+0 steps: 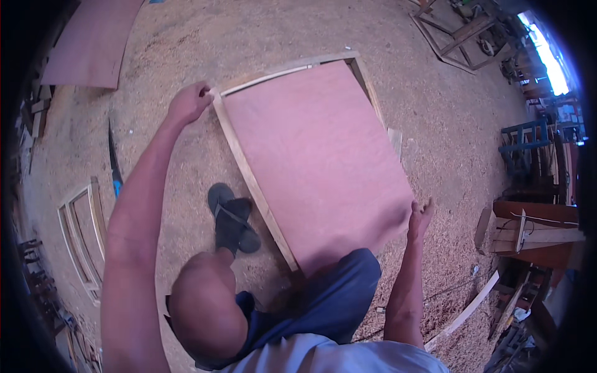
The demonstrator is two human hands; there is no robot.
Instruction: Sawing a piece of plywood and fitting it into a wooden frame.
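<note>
A pinkish plywood sheet (317, 155) lies over a pale wooden frame (249, 168) on the ground in front of me. The frame shows along the left side, the far side and the far right corner, with a narrow gap beside the sheet there. My left hand (191, 104) is closed at the frame's far left corner, its fingers curled against the wood. At the sheet's near right corner, my right hand (421, 214) grips the edge, its fingers partly hidden. The sheet's near edge rests by my knee and bends a little.
A saw (114, 158) with a blue handle and a slatted wooden frame (81, 230) lie at left. Another plywood sheet (93, 46) is at the far left. Wood shavings cover the ground. To the right are a blue stand (525, 140), timber and a long pale strip (466, 314).
</note>
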